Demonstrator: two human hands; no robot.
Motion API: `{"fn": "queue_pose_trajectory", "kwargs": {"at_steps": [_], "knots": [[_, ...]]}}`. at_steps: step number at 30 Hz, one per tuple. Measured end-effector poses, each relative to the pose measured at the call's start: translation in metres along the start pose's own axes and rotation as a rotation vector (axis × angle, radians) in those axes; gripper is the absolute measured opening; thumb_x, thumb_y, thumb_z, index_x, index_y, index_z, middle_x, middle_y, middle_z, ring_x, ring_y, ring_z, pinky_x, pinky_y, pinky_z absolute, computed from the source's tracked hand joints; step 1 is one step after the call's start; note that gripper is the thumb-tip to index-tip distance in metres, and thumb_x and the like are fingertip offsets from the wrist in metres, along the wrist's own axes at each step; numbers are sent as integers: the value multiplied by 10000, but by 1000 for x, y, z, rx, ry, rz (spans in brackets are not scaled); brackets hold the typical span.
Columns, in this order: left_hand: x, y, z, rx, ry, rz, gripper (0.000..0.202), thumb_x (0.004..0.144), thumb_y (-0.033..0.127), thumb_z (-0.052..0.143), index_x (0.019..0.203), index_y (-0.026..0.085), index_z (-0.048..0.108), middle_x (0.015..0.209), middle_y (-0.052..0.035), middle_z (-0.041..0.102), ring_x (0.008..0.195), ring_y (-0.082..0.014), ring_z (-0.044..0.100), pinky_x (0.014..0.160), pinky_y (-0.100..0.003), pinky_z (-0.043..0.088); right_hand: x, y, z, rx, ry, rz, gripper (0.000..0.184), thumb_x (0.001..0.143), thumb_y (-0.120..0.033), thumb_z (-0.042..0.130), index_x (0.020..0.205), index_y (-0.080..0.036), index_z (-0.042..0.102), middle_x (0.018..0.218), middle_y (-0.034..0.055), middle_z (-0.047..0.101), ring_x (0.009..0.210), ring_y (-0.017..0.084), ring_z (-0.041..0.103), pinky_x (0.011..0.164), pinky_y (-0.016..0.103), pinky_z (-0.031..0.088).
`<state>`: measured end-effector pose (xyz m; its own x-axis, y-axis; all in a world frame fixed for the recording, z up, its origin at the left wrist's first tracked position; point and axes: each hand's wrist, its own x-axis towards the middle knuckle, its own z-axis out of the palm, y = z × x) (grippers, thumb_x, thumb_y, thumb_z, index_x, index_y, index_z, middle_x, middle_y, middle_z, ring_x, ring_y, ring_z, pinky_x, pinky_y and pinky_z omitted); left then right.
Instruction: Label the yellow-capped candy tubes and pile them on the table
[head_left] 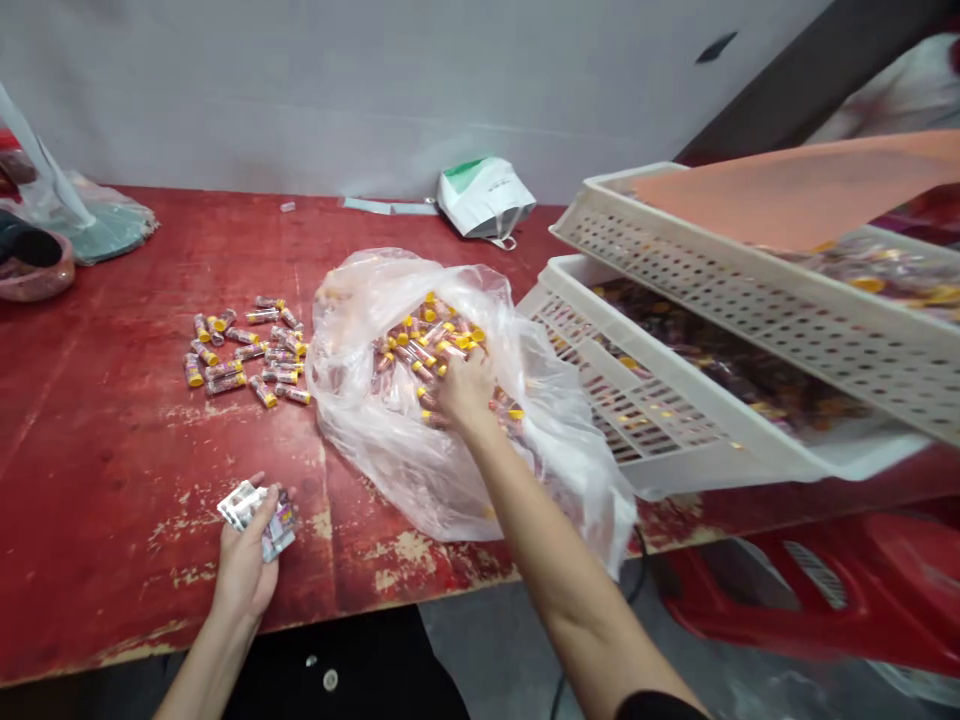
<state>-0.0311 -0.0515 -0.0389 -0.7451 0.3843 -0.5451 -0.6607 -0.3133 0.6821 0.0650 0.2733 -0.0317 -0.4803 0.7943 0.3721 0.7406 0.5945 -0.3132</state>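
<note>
Near the front edge of the red table, my left hand (251, 560) is closed on a small fanned stack of printed cards (277, 530), pinned under the thumb. My right hand (466, 385) reaches into a clear plastic bag (382, 480) full of small clear tubes (420, 350) with yellow caps. Its fingertips are down among the tubes and hidden, so I cannot see whether they hold one. Left of the bag, several more such tubes (251, 350) lie scattered on the table (112, 450).
Two white perforated crates (660, 440) stand at the right, the upper one (750, 280) tilted across the lower; both contain tubes. An orange sheet (795, 190) covers part of the upper crate. A white-green bag (484, 200) lies by the wall. A red stool (840, 580) stands below the table.
</note>
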Motion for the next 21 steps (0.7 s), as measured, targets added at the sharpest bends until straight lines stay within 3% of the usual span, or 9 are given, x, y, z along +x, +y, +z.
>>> {"fn": "queue_pose_trajectory", "kwargs": {"at_steps": [3, 6, 9, 12, 14, 16, 18, 21], "knots": [[-9, -5, 7, -22, -10, -57, 382, 668, 82, 789, 1014, 190, 670, 852, -27, 738, 778, -154, 716, 676, -229, 574, 7, 14, -1, 127, 5, 38, 190, 772, 27, 465, 857, -73, 603, 993, 210, 573, 1000, 277, 496, 897, 440, 368], [-13, -7, 17, -74, 20, -71, 381, 645, 75, 806, 988, 183, 683, 828, -14, 729, 711, -114, 690, 654, -198, 554, -6, 6, -10, 308, 6, 24, 175, 802, -34, 482, 933, -98, 578, 971, 149, 576, 939, 239, 503, 862, 401, 404], [-14, -9, 24, -131, 53, -32, 395, 618, 76, 826, 968, 188, 681, 821, -3, 723, 698, -105, 676, 676, -210, 543, -49, -24, -24, 501, 17, -9, 222, 904, -134, 413, 1084, -143, 543, 981, 95, 570, 911, 203, 522, 837, 359, 444], [-15, -12, 28, -169, 83, 45, 411, 596, 120, 853, 954, 204, 670, 839, 5, 720, 728, -113, 678, 703, -229, 531, -116, -70, -33, 758, -136, -41, 243, 981, -279, 374, 1119, -206, 560, 779, 3, 561, 683, 145, 537, 657, 262, 479], [-17, -14, 29, -173, 89, 80, 437, 581, 147, 868, 961, 209, 660, 850, 6, 720, 743, -115, 679, 707, -227, 519, -158, -102, -33, 1136, -380, 95, 218, 925, -369, 535, 1073, -217, 584, 703, -30, 548, 589, 123, 516, 557, 228, 453], [-21, -15, 29, -157, 77, 93, 473, 566, 152, 876, 976, 209, 649, 853, 3, 721, 749, -118, 679, 713, -229, 513, -185, -127, -29, 1363, -473, 246, 264, 793, -382, 713, 954, -204, 604, 709, -30, 576, 588, 119, 533, 545, 224, 458], [-24, -15, 28, -143, 74, 109, 499, 546, 140, 883, 975, 209, 639, 830, 12, 715, 739, -118, 675, 717, -236, 511, -197, -142, -22, 1468, -450, 363, 304, 718, -364, 781, 902, -194, 609, 770, -5, 627, 653, 136, 584, 602, 240, 495], [-27, -15, 29, -157, 123, 172, 476, 504, 151, 901, 889, 195, 623, 751, 46, 683, 674, -104, 652, 690, -232, 505, -197, -149, -17, 1525, -409, 451, 297, 745, -379, 763, 922, -191, 615, 784, 7, 643, 676, 141, 606, 629, 247, 508]]}}
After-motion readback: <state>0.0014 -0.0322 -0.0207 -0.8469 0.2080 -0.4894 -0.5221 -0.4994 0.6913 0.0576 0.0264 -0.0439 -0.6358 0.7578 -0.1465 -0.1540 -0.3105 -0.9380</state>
